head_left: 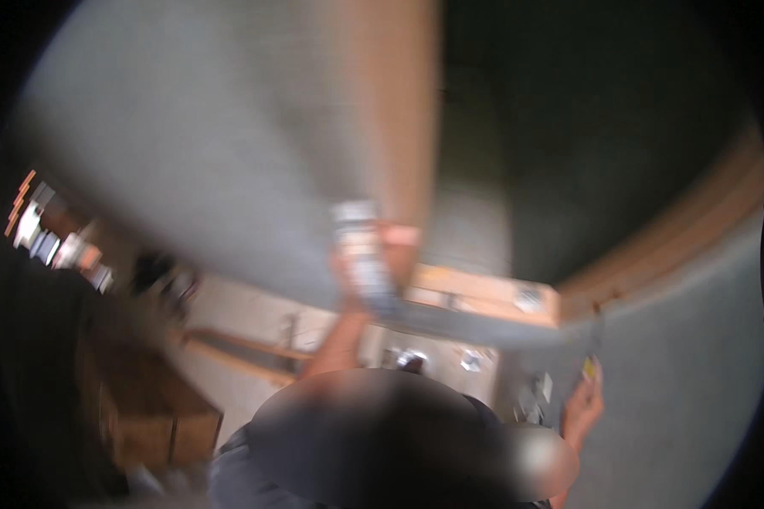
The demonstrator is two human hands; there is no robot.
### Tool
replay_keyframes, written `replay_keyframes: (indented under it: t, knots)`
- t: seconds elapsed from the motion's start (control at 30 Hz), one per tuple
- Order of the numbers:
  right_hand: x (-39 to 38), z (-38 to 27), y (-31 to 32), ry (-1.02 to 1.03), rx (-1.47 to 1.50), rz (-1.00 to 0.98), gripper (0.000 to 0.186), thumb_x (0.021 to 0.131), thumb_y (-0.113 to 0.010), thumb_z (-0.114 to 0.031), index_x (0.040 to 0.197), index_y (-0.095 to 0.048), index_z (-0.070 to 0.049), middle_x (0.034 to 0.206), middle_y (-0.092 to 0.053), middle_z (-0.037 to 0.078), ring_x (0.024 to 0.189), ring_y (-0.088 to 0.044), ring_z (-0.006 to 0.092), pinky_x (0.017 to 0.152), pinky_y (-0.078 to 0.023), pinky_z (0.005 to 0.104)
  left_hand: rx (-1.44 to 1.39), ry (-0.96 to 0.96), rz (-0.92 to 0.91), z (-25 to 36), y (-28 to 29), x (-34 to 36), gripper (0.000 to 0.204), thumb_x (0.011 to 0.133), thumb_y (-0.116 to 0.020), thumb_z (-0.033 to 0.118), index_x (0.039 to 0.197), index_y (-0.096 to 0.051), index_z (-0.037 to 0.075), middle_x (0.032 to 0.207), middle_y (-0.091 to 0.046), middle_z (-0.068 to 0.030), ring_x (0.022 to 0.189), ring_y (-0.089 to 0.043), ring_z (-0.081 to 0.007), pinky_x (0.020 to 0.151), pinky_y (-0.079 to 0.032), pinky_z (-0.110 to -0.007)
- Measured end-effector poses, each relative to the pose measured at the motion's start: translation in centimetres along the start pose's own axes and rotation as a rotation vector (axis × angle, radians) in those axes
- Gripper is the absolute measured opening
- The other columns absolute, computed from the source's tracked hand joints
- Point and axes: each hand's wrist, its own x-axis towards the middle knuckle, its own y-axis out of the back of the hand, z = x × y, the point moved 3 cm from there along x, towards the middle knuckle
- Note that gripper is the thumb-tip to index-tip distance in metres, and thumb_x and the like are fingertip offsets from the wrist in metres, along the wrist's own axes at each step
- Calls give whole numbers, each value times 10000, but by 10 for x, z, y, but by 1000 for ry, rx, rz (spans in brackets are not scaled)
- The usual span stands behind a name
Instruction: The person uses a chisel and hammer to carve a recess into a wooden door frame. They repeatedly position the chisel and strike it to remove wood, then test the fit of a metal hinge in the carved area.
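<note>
My left hand (400, 244) is wrapped round a pale, upright can-like container (361, 246), held in front of a wooden post (406, 110). Motion blur hides the container's details. Lower on the right, my right hand (582, 404) grips a thin hand tool (590, 368) with a yellow part at the fingers and a narrow, greyish end pointing up. Its exact kind is too blurred to name. The tool's tip is near a wooden frame edge (666, 231) and a grey wall (683, 356).
A light wooden piece (484, 293) with a shiny spot on it crosses below a dark opening (603, 144). At lower left stands a brown box (157, 424). Brightly coloured items (55, 246) sit at the far left. A wooden strip (238, 356) lies on the floor.
</note>
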Motion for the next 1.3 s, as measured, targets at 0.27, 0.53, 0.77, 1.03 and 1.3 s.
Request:
replay_keyframes:
  t: [0.27, 0.53, 0.77, 1.03, 1.3]
  knots:
    - [7, -23, 2, 10, -102, 23, 284, 1040, -646, -159, 1183, -705, 79, 1127, -734, 242, 1050, -720, 318, 968, -569, 391, -326, 27, 39, 34, -28, 19, 226, 938, -730, 88, 762, -607, 18, 659, -583, -85, 572, -573, -204, 537, -457, -395]
    - [16, 6, -9, -39, -23, -123, 284, 1047, -612, -144, 1223, -687, 67, 1146, -729, 231, 1029, -721, 333, 934, -586, 390, -329, 6, 18, 39, -24, 19, 388, 981, -676, 145, 661, -484, 35, 587, -462, -77, 517, -455, -207, 519, -391, -411]
    - [12, 0, -13, 127, -109, -149, 359, 1064, -588, -221, 1240, -663, 82, 1125, -721, 251, 1028, -709, 365, 892, -581, 416, -347, 9, 61, 40, -23, 19, 370, 978, -687, 150, 682, -501, 26, 595, -489, -87, 514, -466, -198, 516, -397, -399]
    - [13, -17, -18, -52, -113, -168, 364, 1061, -596, -237, 1162, -695, 98, 1095, -721, 284, 1021, -695, 422, 917, -554, 445, -370, 31, 37, 48, -16, 17, 390, 990, -681, 171, 692, -488, 11, 591, -480, -88, 523, -451, -178, 518, -391, -393]
    - [-10, -23, -28, -400, 340, -455, 429, 934, -556, -71, 1342, -630, 41, 928, -671, 136, 697, -556, 164, 623, -470, 302, -413, 52, -29, 49, -11, 13, 394, 999, -692, 223, 711, -504, 30, 599, -478, -62, 563, -465, -139, 530, -395, -384]
